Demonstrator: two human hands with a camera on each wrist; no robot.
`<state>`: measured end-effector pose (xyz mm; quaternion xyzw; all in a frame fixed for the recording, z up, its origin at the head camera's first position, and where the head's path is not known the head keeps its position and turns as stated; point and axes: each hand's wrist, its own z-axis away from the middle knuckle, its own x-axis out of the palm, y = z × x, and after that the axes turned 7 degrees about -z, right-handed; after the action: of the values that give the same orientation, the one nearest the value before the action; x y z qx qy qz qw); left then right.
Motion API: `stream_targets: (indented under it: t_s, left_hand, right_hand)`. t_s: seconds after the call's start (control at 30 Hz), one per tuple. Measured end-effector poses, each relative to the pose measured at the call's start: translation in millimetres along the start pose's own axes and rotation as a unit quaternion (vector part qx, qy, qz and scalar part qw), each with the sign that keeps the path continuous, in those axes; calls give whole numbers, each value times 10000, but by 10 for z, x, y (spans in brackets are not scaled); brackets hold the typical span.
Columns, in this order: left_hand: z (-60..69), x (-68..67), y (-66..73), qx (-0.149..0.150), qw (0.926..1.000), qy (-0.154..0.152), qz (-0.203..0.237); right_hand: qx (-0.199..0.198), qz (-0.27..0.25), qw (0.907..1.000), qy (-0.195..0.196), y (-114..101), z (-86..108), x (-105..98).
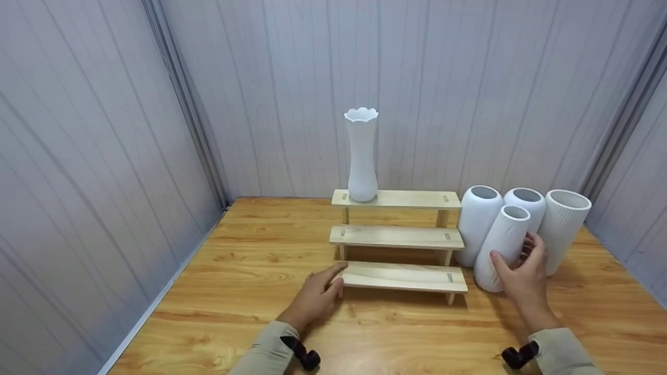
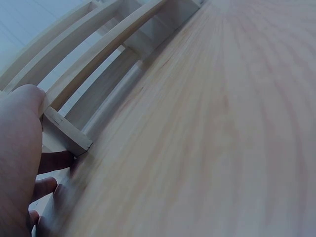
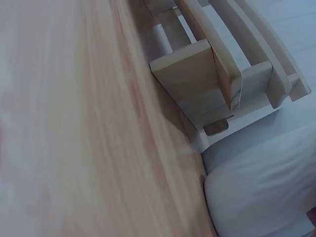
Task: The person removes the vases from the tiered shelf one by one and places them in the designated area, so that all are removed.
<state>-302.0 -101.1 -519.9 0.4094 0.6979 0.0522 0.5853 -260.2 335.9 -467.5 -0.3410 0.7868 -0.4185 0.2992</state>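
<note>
My right hand [image 1: 526, 276] grips a white ribbed vase [image 1: 503, 250] from its right side, thumb at the front. The vase leans a little, its base at or near the tabletop. In the right wrist view the vase [image 3: 261, 182] shows at lower right, with only a sliver of the hand at the edge. My left hand [image 1: 315, 294] touches the left end of the lowest step of a three-tier wooden stand [image 1: 401, 276]. In the left wrist view the thumb lies at the step's corner and the fingers [image 2: 57, 160] reach beside its leg.
A tall white vase with a scalloped rim [image 1: 362, 156] stands on the top step's left end. Behind the held vase stand a rounded white vase [image 1: 477, 224], another white vase [image 1: 526, 200] and a ribbed one [image 1: 565, 229]. Panelled walls enclose the wooden table [image 1: 250, 250].
</note>
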Motion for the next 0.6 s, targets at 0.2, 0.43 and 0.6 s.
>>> stream_targets:
  t_s: [0.2,0.43,0.6]
  left_hand:
    - [-5,5,-3,-53,10000,1,14]
    - [-17,3,5,-74,10000,2,-10]
    - [-19,-8,12,-99,9999,2,36]
  right_hand:
    - [-195,-270,9985,429,-126,-37,37]
    - [-204,-658,9943,812,-403,-202,23]
    - [-307,-1012,9893,1002,-577,-309,31]
